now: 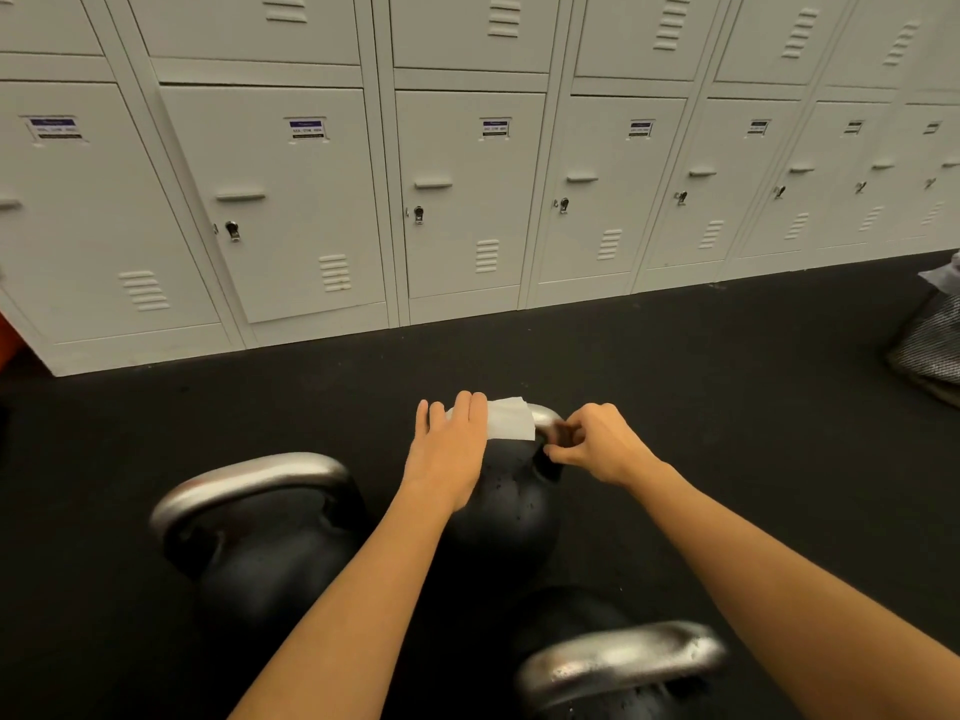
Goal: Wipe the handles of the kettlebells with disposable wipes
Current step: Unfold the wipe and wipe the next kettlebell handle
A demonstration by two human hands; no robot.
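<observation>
Three black kettlebells with silver handles stand on the dark floor. The far kettlebell (514,504) has a white wipe (511,419) draped over its handle. My left hand (451,439) lies flat on the wipe, pressing it onto the left part of that handle. My right hand (597,441) pinches the right end of the handle (545,417), where the wipe's corner seems to sit. The left kettlebell (260,537) and the near kettlebell (623,662) stand untouched, closer to me.
A row of grey lockers (467,200) lines the wall beyond the kettlebells. A grey mesh bag (930,340) with something white in it sits on the floor at the right edge. An orange object (6,337) shows at the left edge.
</observation>
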